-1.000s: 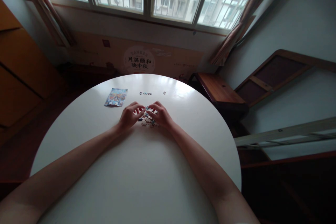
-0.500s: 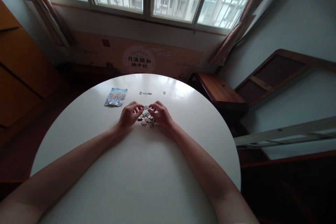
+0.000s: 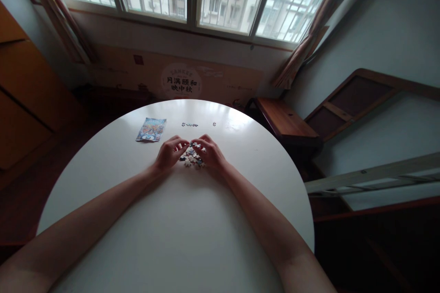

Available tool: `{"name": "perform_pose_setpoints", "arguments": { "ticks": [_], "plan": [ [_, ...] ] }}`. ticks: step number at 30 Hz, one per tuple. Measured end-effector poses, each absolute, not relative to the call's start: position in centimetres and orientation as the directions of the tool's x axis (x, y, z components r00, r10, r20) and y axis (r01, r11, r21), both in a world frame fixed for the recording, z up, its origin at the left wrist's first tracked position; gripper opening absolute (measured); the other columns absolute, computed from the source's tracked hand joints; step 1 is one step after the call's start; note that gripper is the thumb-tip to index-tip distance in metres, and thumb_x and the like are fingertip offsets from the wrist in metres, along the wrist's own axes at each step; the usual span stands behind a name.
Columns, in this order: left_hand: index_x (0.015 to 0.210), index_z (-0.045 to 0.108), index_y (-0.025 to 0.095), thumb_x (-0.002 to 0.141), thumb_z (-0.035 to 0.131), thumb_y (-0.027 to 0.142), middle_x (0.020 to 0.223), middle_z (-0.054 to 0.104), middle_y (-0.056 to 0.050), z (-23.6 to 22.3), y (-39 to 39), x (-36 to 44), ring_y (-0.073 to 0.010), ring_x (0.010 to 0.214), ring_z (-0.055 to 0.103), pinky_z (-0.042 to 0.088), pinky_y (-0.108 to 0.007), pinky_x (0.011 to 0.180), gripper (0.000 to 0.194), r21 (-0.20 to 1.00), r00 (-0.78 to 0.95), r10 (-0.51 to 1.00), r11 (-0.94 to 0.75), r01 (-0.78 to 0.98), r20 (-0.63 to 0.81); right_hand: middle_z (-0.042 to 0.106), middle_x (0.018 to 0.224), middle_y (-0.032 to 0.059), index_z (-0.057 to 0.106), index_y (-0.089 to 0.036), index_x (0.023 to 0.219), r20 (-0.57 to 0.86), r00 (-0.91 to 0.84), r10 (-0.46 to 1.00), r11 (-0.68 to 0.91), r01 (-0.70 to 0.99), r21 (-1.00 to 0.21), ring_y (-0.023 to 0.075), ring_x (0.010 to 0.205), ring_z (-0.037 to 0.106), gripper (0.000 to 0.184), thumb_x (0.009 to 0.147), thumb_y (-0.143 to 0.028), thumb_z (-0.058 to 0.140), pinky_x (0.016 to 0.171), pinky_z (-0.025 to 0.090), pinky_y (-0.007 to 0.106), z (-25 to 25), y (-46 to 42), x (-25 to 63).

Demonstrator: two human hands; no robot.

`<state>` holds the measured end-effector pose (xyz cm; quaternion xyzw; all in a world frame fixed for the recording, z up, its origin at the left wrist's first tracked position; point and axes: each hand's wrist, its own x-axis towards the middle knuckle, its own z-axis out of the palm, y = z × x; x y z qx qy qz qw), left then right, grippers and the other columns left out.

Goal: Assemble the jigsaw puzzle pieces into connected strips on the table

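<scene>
Over a small heap of jigsaw pieces (image 3: 193, 160), my left hand (image 3: 169, 152) and my right hand (image 3: 211, 153) meet at their fingertips. Thumb and fingers of each hand are pinched at a small puzzle piece (image 3: 192, 143) between them. Whether that is one piece or two joined ones is too small to tell. Part of the heap is hidden behind my right fingers. Beyond the hands lies a short row of puzzle pieces (image 3: 190, 124), with a single puzzle piece (image 3: 214, 124) to its right.
A colourful printed packet (image 3: 151, 129) lies flat on the round white table (image 3: 165, 238), left of the row. Past the table's right edge stands a wooden bench (image 3: 287, 119). Behind it, a wood-framed panel (image 3: 347, 100) leans by the wall. Windows line the far side.
Both hands stay together over the heap. The puzzle piece between the fingertips has turned and shows less of its greenish face. The view has tilted slightly.
</scene>
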<state>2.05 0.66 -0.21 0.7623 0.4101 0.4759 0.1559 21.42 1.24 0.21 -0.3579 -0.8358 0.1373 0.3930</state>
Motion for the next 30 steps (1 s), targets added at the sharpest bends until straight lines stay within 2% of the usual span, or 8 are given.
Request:
{"name": "perform_pose_setpoints", "arguments": {
  "ticks": [9,21,30],
  "plan": [
    [0.095,0.068,0.017,0.085,0.059,0.034,0.082,0.061,-0.002,0.19,0.34,2.24,-0.0088,0.059,0.057,0.048,-0.021,0.053,0.022,0.698,0.227,0.803,-0.593,0.402,0.551,0.056,0.095,0.0038,0.063,-0.023,0.110,0.572,-0.406,0.713,0.698,0.484,-0.527,0.0099,0.072,0.058,0.023,0.092,-0.035,0.053,0.067,0.047,0.024,0.29,1.28,21.43],
    [0.092,0.068,0.017,0.085,0.060,0.038,0.078,0.059,-0.002,0.33,0.45,2.22,-0.0096,0.059,0.057,0.049,-0.021,0.053,0.023,0.679,0.216,0.790,-0.606,0.415,0.573,0.057,0.094,0.0034,0.061,-0.022,0.111,0.565,-0.397,0.724,0.687,0.499,-0.529,0.0096,0.070,0.059,0.026,0.090,-0.036,0.056,0.068,0.048,0.024,0.37,1.32,21.38],
    [0.091,0.068,0.018,0.084,0.061,0.039,0.077,0.059,-0.002,0.24,0.46,2.17,-0.0094,0.058,0.057,0.048,-0.021,0.053,0.024,0.680,0.206,0.795,-0.598,0.424,0.571,0.056,0.094,0.0031,0.060,-0.020,0.102,0.555,-0.401,0.729,0.681,0.508,-0.528,0.0095,0.071,0.059,0.017,0.092,-0.032,0.052,0.066,0.047,0.023,0.38,1.19,21.31]
  ]
}}
